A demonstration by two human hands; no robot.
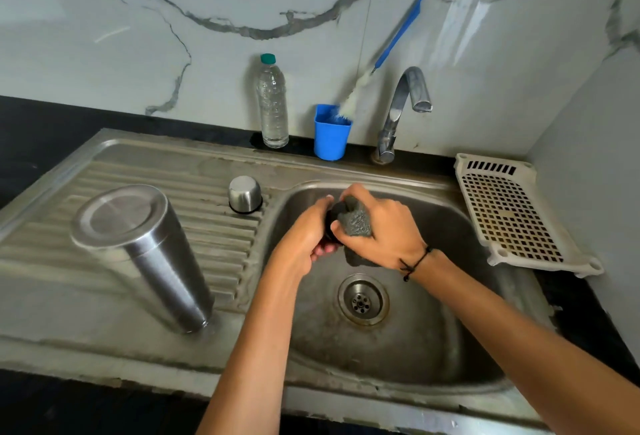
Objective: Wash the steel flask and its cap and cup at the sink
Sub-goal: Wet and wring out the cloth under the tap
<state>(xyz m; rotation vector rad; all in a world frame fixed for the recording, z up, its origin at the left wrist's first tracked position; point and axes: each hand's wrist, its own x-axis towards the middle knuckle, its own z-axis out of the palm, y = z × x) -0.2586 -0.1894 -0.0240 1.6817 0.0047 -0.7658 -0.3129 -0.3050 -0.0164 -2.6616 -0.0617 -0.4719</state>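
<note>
Over the sink [450, 348] bowl we have the dark cap [333, 213] clasped in our left hand [304, 237], while our right hand [377, 227] is closed around a grey scrubber [356, 221] pressed against it. The flask [145, 254] stands upside down on the draining board at nine o'clock from our hands, the cup [244, 194] inverted at about ten o'clock. The tap [403, 109] at one o'clock shows no water. We judge the wet cap could slip and drop toward the drain [363, 299] at five o'clock if we scrub hard.
</note>
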